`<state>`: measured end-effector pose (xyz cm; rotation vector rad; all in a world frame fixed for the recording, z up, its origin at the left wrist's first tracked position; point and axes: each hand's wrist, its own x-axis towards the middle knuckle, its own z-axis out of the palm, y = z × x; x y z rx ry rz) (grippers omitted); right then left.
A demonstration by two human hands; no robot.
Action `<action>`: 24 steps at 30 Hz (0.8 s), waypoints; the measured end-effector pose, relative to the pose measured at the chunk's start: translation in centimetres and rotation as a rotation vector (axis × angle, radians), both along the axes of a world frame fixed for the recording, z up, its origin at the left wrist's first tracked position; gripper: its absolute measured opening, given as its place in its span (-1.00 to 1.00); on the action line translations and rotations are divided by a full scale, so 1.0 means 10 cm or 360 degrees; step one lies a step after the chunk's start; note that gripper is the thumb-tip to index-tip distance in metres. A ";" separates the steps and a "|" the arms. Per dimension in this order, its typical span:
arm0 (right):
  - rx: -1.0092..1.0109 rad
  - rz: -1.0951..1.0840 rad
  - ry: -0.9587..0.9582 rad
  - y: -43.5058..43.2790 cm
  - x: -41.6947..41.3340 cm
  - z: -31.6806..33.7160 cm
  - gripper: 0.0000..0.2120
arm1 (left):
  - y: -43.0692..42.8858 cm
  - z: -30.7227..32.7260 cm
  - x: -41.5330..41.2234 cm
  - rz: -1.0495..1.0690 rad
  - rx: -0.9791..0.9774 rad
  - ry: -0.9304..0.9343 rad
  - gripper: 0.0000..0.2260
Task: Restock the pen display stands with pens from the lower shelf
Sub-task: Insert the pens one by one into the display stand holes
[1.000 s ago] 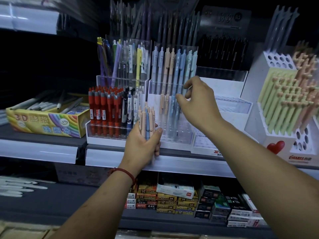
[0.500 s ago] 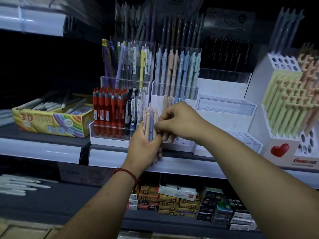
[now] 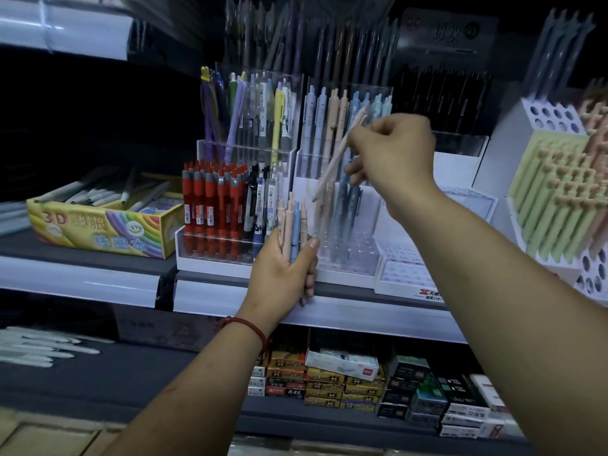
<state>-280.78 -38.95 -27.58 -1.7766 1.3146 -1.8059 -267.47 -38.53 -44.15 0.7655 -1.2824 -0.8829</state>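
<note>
The left hand is held low in front of the grey shelf edge, its fingers and thumb curled round a small upright bundle of pastel peach and blue plastic pens. A red string bracelet sits on that wrist. The right hand is raised higher and to the right, well apart from the left, with its fingertips pinching a single pale beige pen. This pen is tilted, its lower end pointing down and left over the clear acrylic tiered display stand. That stand already carries rows of pastel blue and beige pens in its upper and middle tiers; the front tier shows bare holes.

Just left of it, a second clear stand holds a block of red-barrelled pens and mixed coloured pens above. Further left lies a yellow cardboard box with rainbow print. On the right stands a white perforated stand of green and peach pens. The lower shelf holds stacked small refill boxes.
</note>
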 end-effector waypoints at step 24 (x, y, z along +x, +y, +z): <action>0.0546 -0.0349 0.1324 -0.30 0.26 -0.30 -0.68 | -0.05 -0.04 -0.01 0.0021 -0.0049 0.0030 -0.85</action>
